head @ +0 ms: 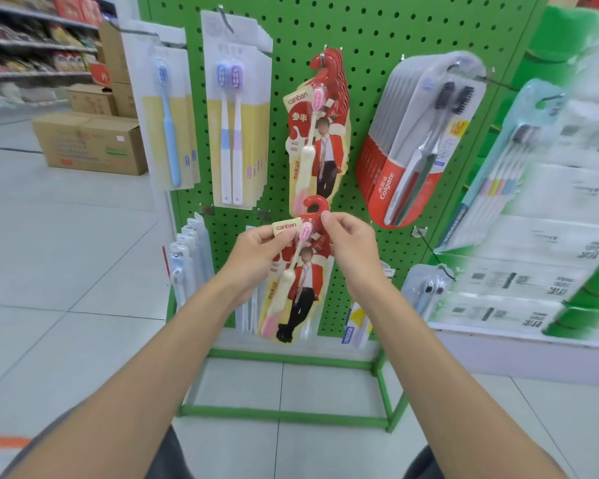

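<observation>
Here, the green pegboard [367, 36] stands upright on the tiled floor [66, 271]. High on its right half hang the Colgate packs [405, 174], and at its middle hangs a row of red canban packs [320, 140]. Just in front of the pegboard, below that row, is the held toothbrush pack [301, 288]. The left grip [256, 261] clasps its left edge, and the right grip [351, 247] pinches it by the red hook on top.

The word "canban" is read on a beige tag at the top of the loose toothbrush card [305, 285], and again on the hung toothbrush card [320, 150] at the middle of the pegboard [360, 29]. "Colgate" is printed in white on the red pack [412, 160] toward the right edge.
</observation>
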{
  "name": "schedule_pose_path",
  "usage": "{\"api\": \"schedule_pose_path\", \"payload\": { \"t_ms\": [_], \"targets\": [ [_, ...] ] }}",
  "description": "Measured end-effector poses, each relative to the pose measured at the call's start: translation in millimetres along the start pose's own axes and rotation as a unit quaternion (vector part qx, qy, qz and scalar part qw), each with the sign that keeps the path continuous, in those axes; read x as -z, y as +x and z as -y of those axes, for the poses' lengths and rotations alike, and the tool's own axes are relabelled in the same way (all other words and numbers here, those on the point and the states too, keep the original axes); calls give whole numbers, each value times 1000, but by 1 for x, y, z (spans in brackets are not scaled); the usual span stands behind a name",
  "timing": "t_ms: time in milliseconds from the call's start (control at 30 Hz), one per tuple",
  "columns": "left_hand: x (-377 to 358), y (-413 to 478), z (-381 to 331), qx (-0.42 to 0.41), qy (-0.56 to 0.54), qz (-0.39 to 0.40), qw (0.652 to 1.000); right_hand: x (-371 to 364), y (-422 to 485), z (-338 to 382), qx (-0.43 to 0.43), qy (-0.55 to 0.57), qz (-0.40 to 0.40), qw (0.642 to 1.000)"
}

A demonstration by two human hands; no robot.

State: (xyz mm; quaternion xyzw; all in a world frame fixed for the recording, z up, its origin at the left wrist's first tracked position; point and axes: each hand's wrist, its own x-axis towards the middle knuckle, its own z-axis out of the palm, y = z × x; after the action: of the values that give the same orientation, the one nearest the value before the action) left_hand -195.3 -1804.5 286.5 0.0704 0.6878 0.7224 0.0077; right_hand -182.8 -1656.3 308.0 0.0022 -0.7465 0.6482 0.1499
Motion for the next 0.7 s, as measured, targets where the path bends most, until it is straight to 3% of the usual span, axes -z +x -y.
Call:
{"api": "schedule_pose_path", "payload": {
  "t_ms": [133,467,567,700],
  "targets": [
    [-2,-2,4,43,-129,-41,990,0,-23,-24,-49,-92,118,987],
    [-4,-11,10,101,-205,-68,971,29,-67,-69,-141,-64,267,951],
    [-10,-15,15,92,-141,-70,983,36,-75,-74,-134,-57,258,955],
    [-21,-20,15,49,27,-42,998,43,-81,-74,-81,-60,226,969]
  ]
}}
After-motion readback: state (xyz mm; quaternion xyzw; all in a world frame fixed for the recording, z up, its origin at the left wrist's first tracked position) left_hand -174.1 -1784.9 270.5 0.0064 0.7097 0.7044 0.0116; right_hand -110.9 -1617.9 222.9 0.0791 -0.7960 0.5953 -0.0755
